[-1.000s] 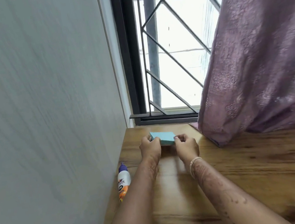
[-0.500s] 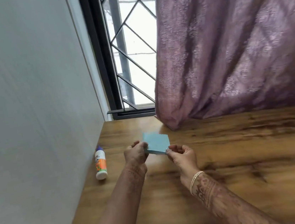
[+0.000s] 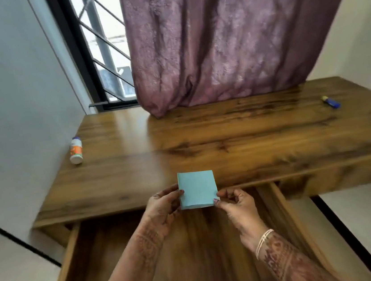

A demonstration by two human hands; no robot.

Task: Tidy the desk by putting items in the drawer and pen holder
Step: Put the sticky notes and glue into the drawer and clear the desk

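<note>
My left hand (image 3: 164,207) and right hand (image 3: 234,204) pinch the pad (image 3: 197,189) at its 9 and 5 o'clock edges, over the open drawer (image 3: 67,267). Pad not yet in. The glue (image 3: 76,150) at 10 o'clock and a blue stick (image 3: 331,102) at 2 lie on the desk (image 3: 226,140), both to do.

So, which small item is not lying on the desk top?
The light blue paper pad: the left hand and right hand hold it over the open drawer. The glue bottle and small blue stick lie on the desk.

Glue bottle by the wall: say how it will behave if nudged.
The glue bottle lies on its side on the desk; being round, it would likely roll. It looks small and plastic, so probably light and not fragile.
</note>
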